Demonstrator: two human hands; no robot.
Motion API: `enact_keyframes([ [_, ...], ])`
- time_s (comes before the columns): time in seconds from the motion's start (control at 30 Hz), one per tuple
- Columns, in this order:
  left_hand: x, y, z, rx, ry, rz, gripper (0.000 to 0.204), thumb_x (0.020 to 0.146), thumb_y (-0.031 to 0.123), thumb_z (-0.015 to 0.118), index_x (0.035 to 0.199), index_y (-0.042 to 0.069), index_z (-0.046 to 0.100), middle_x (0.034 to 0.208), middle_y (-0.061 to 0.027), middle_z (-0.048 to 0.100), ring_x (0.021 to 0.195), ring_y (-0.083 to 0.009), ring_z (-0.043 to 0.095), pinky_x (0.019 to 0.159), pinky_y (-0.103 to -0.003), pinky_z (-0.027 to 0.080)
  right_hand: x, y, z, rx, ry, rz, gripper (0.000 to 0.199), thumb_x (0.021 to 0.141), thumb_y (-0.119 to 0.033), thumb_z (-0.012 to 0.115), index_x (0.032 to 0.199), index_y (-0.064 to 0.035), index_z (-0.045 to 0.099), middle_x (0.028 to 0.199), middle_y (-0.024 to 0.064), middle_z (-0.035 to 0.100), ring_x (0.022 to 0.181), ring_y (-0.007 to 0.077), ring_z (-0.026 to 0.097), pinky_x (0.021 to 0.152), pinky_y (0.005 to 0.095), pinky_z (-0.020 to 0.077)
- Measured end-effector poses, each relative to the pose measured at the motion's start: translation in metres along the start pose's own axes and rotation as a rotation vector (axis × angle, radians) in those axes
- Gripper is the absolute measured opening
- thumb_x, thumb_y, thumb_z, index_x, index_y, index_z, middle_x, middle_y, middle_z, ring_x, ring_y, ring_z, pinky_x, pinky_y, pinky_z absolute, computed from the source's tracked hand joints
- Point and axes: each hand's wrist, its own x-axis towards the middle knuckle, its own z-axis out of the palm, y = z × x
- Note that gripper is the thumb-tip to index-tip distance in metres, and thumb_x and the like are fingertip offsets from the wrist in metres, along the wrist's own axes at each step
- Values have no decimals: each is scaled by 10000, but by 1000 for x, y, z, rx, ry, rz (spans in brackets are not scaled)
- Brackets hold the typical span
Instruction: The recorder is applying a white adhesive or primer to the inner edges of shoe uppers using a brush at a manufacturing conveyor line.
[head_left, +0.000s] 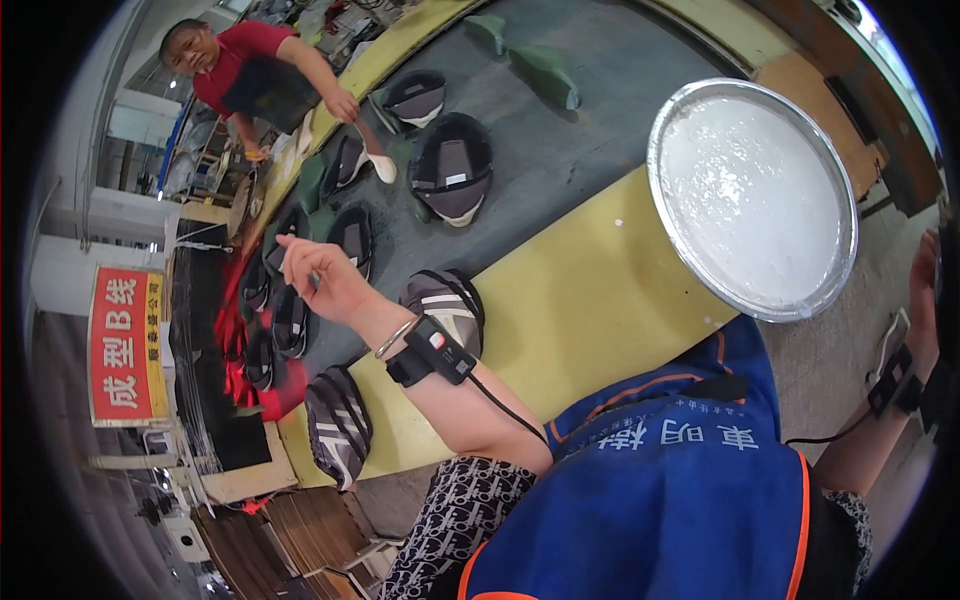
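My left hand is raised over the belt with nothing in it, its fingers loosely bent and apart. Below and behind it are grey-and-black shoe uppers: one striped shoe upper beside my wrist, another striped shoe upper on the yellow ledge nearer me. My right hand is at the far right rim of the view, its fingers cut off by the dark edge, so what it holds, if anything, is hidden. To its left, a round metal basin holds a glossy white liquid.
A dark conveyor belt carries several shoe uppers and green shoe-shaped forms. A yellow ledge runs along my side. Across the belt, a person in red holds a brown-and-white piece. Brown boards stand at lower left.
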Motion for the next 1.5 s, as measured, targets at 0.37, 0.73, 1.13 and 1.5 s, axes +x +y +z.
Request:
enact_keyframes([
  [0.37,11,19,-2,-115,120,132,491,816,-2,550,1303,54,566,753,-29,583,546,-100,531,458,-247,459,-13,36,49,140,-40,205,60,1027,-24,485,1044,30,465,825,29,374,693,115,393,627,257,368],
  [0.73,5,137,6,27,218,677,417,925,341,525,1100,-37,552,808,-61,558,590,-132,514,520,-292,471,25,33,6,91,-165,317,49,1025,-20,489,1002,-4,449,814,19,332,688,121,362,635,272,361],
  [1.13,4,161,44,191,196,701,591,956,490,486,1183,-51,563,792,-70,557,579,-143,512,526,-292,477,65,27,-27,38,-162,290,75,1033,-28,502,1042,45,491,822,36,339,729,139,374,642,287,368],
  [1.5,-53,74,18,2192,397,-344,209,986,211,578,1148,87,618,863,-20,637,725,-109,619,583,-264,515,10,87,53,67,-69,332,195,989,-140,633,805,-79,618,660,-16,554,591,70,525,527,219,477],
])
